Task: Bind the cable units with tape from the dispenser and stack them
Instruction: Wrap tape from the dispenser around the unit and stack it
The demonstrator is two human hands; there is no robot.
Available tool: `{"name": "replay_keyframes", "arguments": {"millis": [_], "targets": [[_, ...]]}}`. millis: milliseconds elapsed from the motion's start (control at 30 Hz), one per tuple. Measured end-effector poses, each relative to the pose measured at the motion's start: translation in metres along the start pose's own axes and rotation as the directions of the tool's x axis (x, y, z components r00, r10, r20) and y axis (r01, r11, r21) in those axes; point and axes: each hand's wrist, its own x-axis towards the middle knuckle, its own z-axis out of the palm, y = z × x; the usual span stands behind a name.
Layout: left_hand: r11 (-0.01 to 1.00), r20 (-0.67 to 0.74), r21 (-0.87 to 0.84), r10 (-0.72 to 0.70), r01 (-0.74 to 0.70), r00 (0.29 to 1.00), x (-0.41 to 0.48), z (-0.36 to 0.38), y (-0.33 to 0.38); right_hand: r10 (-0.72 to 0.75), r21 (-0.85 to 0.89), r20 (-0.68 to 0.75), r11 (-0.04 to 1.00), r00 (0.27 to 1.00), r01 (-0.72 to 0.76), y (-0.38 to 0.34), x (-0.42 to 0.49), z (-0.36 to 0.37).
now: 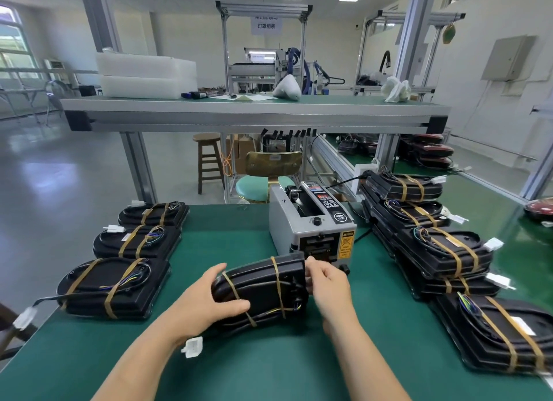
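Holding the cable unit (263, 293) just above the green table (269, 364), right in front of the mouth of the tape dispenser (311, 221), the person has it tilted, far edge raised; it looks like a stiff black plastic shell with cable coiled on top, probably light enough for one hand but awkwardly wide; the shell seems smooth and may slip, so the short ends are the safest places to take hold, clear of the two tape bands (276, 284) and the loose wires. The left hand (206, 299) grips the left end, thumb laid across the near face, fingers curled over the far edge; the right hand (326, 281) pinches the right end, fingers bent, wrist angled inward; whether tape is also between those fingers cannot be told. A white plug (192, 347) dangles below the left wrist and could snag; bound units lie to the left (113, 287) and stacked to the right (434, 245).
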Motion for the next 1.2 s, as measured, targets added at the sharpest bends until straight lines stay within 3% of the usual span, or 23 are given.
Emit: {"name": "replay_keyframes", "arguments": {"millis": [133,233,333,467,667,767,867,1067,1200], "targets": [[0.945,-0.034,-0.298,-0.15,0.133,0.988,-0.001,0.002,-0.008,-0.005,0.155,0.144,0.988,0.99,-0.018,0.0,-0.016,0.002],[0.825,-0.002,-0.527,-0.242,0.205,0.97,-0.001,-0.001,-0.013,-0.024,0.079,0.264,0.997,0.964,0.003,0.002,-0.02,0.003],[0.716,-0.021,-0.661,-0.318,0.226,0.948,-0.001,-0.007,-0.017,-0.042,-0.088,0.24,0.994,0.97,0.065,0.004,-0.019,0.011],[0.617,-0.201,-0.769,-0.483,0.168,0.852,0.003,-0.019,-0.017,-0.037,-0.063,0.228,0.997,0.973,0.053,0.003,-0.023,0.032],[0.659,-0.359,-0.75,-0.474,0.054,0.804,-0.015,-0.043,-0.023,-0.003,-0.047,0.318,0.999,0.948,0.018,0.0,-0.04,0.074],[0.775,-0.498,-0.632,-0.402,-0.004,0.768,-0.026,-0.05,-0.031,-0.009,-0.08,0.351,0.996,0.936,0.039,-0.003,-0.05,0.093],[0.867,-0.647,-0.499,-0.356,-0.021,0.675,-0.035,-0.059,-0.046,0.004,-0.078,0.411,0.996,0.912,0.031,-0.008,-0.064,0.112],[0.908,-0.796,-0.406,-0.404,0.097,0.451,-0.055,-0.088,-0.083,0.058,-0.079,0.574,0.997,0.817,-0.016,-0.005,-0.094,0.147],[0.907,-0.837,-0.39,-0.421,0.161,0.35,-0.065,-0.104,-0.102,0.107,-0.125,0.64,0.992,0.761,-0.034,-0.003,-0.111,0.17]]}}
